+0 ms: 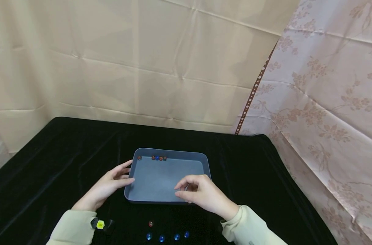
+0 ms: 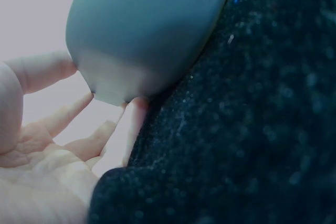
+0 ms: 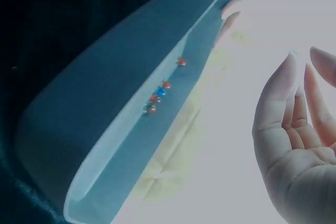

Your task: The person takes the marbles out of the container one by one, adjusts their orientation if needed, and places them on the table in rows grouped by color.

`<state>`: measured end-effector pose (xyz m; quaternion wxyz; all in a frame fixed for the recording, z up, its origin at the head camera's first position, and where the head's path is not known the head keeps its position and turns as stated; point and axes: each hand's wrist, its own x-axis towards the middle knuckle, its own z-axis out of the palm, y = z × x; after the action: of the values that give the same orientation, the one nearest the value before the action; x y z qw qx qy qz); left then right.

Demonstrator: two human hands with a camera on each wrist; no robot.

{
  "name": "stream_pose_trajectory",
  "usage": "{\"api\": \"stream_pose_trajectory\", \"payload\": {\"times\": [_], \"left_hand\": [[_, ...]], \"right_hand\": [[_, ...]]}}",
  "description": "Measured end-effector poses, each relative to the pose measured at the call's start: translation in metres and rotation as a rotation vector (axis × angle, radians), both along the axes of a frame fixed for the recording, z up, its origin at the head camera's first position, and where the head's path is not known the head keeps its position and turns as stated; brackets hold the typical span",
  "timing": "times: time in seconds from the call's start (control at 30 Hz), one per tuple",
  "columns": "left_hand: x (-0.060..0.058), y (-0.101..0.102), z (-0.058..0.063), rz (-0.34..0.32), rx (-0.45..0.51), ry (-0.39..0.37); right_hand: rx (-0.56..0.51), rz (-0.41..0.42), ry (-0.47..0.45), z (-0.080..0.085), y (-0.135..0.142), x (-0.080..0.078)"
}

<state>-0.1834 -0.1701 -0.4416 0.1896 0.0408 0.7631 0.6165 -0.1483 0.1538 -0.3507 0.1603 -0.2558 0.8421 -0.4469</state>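
A grey-blue tray (image 1: 155,173) lies on the black cloth. At its left end my left hand (image 1: 110,182) grips the rim, thumb over the edge and fingers along the outer side; the left wrist view shows these fingertips (image 2: 137,103) against the tray's wall. Over the tray's near right part is my right hand (image 1: 204,194), fingers bent loosely, a gap between thumb and index finger and nothing held. Along the far inner wall sit several marbles: a brownish one (image 1: 139,158) alone at the left, and a short row with a blue marble (image 1: 157,158) among reddish-brown ones.
In front of the tray, a reddish marble (image 1: 150,223) and several blue marbles (image 1: 162,238) lie on the black cloth (image 1: 241,170). A beige curtain (image 1: 127,68) hangs behind the table, with a floral curtain (image 1: 326,85) on the right. A dark band with a yellow face (image 1: 100,224) is at my left wrist.
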Motion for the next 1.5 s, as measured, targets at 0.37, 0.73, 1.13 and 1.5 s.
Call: {"api": "stream_pose_trajectory", "payload": {"times": [0.37, 0.73, 1.13, 1.5], "left_hand": [[0.0, 0.0, -0.001, 0.001, -0.001, 0.001], [0.0, -0.001, -0.001, -0.001, 0.01, -0.004], [0.0, 0.0, 0.0, -0.004, 0.018, 0.003], [0.0, 0.001, 0.0, 0.0, 0.013, 0.012]], "right_hand": [[-0.037, -0.034, 0.005, 0.003, -0.01, -0.013], [-0.081, -0.028, -0.01, 0.004, -0.014, -0.028], [-0.082, -0.063, -0.012, 0.01, -0.017, -0.049], [-0.074, -0.092, -0.01, 0.011, -0.02, -0.064]]}}
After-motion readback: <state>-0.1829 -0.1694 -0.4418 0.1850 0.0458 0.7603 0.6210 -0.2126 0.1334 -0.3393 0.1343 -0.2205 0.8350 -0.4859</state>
